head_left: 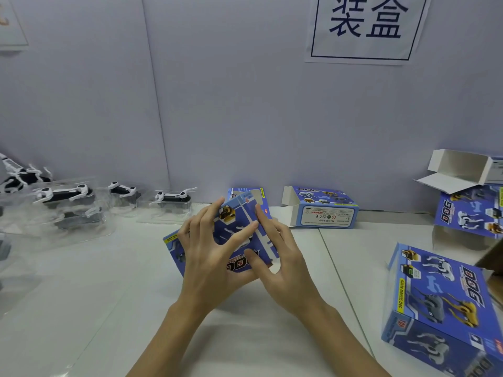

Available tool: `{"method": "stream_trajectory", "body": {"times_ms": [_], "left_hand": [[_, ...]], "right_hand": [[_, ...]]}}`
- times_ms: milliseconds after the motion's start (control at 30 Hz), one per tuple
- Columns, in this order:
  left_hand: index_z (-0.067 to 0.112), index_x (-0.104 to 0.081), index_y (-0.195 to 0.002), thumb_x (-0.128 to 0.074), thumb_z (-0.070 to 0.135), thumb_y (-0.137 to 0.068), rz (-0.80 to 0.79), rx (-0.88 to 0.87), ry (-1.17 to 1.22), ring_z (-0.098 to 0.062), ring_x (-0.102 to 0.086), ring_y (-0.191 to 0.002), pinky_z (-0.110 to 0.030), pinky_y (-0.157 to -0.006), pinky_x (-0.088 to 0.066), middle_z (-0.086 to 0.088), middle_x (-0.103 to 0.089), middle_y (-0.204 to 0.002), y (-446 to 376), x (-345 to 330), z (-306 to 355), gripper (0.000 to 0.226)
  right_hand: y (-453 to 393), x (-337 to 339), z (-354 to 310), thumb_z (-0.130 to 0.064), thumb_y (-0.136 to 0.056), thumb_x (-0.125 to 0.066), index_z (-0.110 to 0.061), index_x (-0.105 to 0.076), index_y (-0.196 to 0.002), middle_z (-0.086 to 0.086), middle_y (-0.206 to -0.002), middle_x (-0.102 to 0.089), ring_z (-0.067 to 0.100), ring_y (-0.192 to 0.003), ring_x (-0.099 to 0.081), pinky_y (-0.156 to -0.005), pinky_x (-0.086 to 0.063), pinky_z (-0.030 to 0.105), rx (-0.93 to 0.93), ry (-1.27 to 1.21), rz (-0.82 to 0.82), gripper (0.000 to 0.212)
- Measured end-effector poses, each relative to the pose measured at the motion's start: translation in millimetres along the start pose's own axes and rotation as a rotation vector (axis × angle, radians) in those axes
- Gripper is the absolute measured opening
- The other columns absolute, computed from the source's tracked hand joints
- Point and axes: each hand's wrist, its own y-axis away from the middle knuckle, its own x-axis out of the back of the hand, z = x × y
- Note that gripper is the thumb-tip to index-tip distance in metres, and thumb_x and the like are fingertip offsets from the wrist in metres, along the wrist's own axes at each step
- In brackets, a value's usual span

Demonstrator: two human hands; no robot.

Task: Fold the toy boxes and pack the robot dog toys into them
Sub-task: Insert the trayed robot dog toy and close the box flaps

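Observation:
A flat blue toy box printed with robot dogs is held above the middle of the white table. My left hand grips it from the left, fingers spread over its printed face. My right hand holds its right edge, thumb pressed on the front near the "DOG" lettering. Black-and-white robot dog toys in clear plastic trays stand in a row at the back left, a further robot dog toy among them.
A folded box with an open end flap lies behind my hands. A closed box lies at the right front. More boxes, one open and white inside, pile at the far right. A grey wall with a paper sign backs the table.

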Motion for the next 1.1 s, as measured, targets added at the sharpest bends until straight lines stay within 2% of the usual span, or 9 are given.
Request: {"method": "stream_trajectory", "body": {"times_ms": [100, 233, 467, 633, 733, 800, 867, 1000, 1100], "left_hand": [[0.040, -0.060, -0.132, -0.070, 0.070, -0.083, 0.009, 0.003, -0.036, -0.039, -0.048, -0.137, -0.058, -0.103, -0.035, -0.019, -0.043, -0.156, -2, 1, 1, 0.059], [0.037, -0.058, -0.126, -0.074, 0.072, -0.076, 0.000, 0.002, -0.076, -0.040, -0.049, -0.132, -0.056, -0.101, -0.037, -0.019, -0.044, -0.152, -5, 5, -5, 0.063], [0.037, -0.058, -0.121, -0.074, 0.071, -0.073, -0.013, 0.021, -0.074, -0.039, -0.049, -0.129, -0.056, -0.099, -0.036, -0.017, -0.044, -0.149, -7, 3, -4, 0.061], [0.036, -0.057, -0.121, -0.079, 0.065, -0.073, 0.023, 0.030, -0.082, -0.040, -0.047, -0.131, -0.056, -0.103, -0.034, -0.018, -0.042, -0.151, -1, -1, -5, 0.060], [0.038, -0.055, -0.127, -0.082, 0.063, -0.074, 0.026, 0.048, -0.085, -0.041, -0.049, -0.132, -0.059, -0.102, -0.034, -0.018, -0.040, -0.154, 0, -3, -3, 0.065], [0.039, -0.051, -0.136, -0.072, 0.068, -0.082, 0.024, 0.045, -0.078, -0.040, -0.046, -0.136, -0.061, -0.103, -0.035, -0.017, -0.038, -0.156, 0, -5, 0, 0.065], [0.041, -0.045, -0.147, -0.068, 0.070, -0.083, 0.009, 0.052, -0.078, -0.038, -0.041, -0.141, -0.061, -0.106, -0.034, -0.016, -0.036, -0.158, -1, -6, 0, 0.074], [0.039, -0.038, -0.155, -0.073, 0.069, -0.077, -0.025, 0.059, -0.077, -0.034, -0.034, -0.146, -0.060, -0.109, -0.032, -0.013, -0.029, -0.163, 1, -7, -2, 0.091], [0.035, -0.033, -0.158, -0.078, 0.067, -0.074, -0.022, 0.100, -0.044, -0.034, -0.036, -0.144, -0.060, -0.109, -0.033, -0.010, -0.029, -0.162, 2, -6, -3, 0.101]], "right_hand": [[-1, 0, 1, -0.033, -0.106, -0.058, -0.044, -0.036, -0.158, -0.006, -0.153, -0.044, 0.019, -0.146, -0.044, -0.090, -0.063, 0.034, 0.014, -0.064, 0.041, 0.058], [-2, 3, 3, -0.038, -0.109, -0.049, -0.043, -0.043, -0.155, -0.007, -0.154, -0.043, 0.024, -0.151, -0.035, -0.086, -0.064, 0.036, 0.018, -0.102, 0.024, 0.047], [-3, -7, -3, -0.042, -0.109, -0.045, -0.041, -0.044, -0.155, -0.006, -0.154, -0.043, 0.019, -0.151, -0.036, -0.093, -0.061, 0.035, -0.065, -0.246, 0.041, 0.046], [2, -7, -2, -0.053, -0.106, -0.045, -0.046, -0.035, -0.158, -0.007, -0.157, -0.034, 0.022, -0.153, -0.030, -0.097, -0.060, 0.036, -0.033, -0.112, -0.004, 0.053], [5, -8, 3, -0.054, -0.103, -0.055, -0.047, -0.026, -0.161, -0.005, -0.157, -0.034, 0.024, -0.152, -0.032, -0.100, -0.059, 0.035, 0.009, 0.039, 0.003, 0.065], [5, -10, 6, -0.049, -0.103, -0.057, -0.050, -0.029, -0.159, -0.006, -0.155, -0.037, 0.022, -0.150, -0.035, -0.097, -0.060, 0.036, -0.003, 0.039, 0.038, 0.063], [4, -10, 7, -0.047, -0.103, -0.055, -0.053, -0.032, -0.156, -0.006, -0.154, -0.038, 0.019, -0.148, -0.038, -0.093, -0.062, 0.037, -0.024, 0.025, 0.063, 0.059], [2, -9, 10, -0.041, -0.104, -0.054, -0.051, -0.033, -0.156, -0.004, -0.152, -0.037, 0.021, -0.148, -0.038, -0.091, -0.063, 0.039, -0.031, 0.040, 0.050, 0.057], [2, -12, 7, -0.043, -0.104, -0.052, -0.053, -0.030, -0.156, -0.005, -0.154, -0.034, 0.022, -0.151, -0.030, -0.092, -0.063, 0.038, -0.005, 0.065, 0.048, 0.058]]}}
